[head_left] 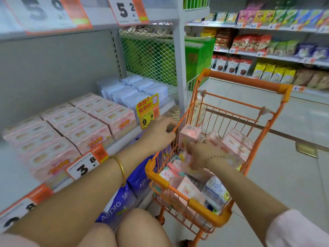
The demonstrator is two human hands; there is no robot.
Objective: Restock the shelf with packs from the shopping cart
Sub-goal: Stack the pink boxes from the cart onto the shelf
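Note:
An orange wire shopping cart (246, 82) stands right of the shelf (122, 142), holding several pink and white packs. My right hand (200, 155) reaches into the cart and grips a pink pack (188, 135) with a barcode on top, lifted near the cart's left wall. My left hand (159, 131) rests on the cart's left rim, fingers curled over the wire, between cart and shelf. Rows of matching pink packs (71, 125) fill the shelf, with pale blue packs (135, 90) behind them.
Price tags (85, 165) hang along the shelf edge, and a yellow tag (147, 111) stands near my left hand. Blue Airpro bags (122, 198) sit on the lower shelf. My knees (131, 229) are below. Snack shelves (267, 50) line the far aisle across the tiled floor.

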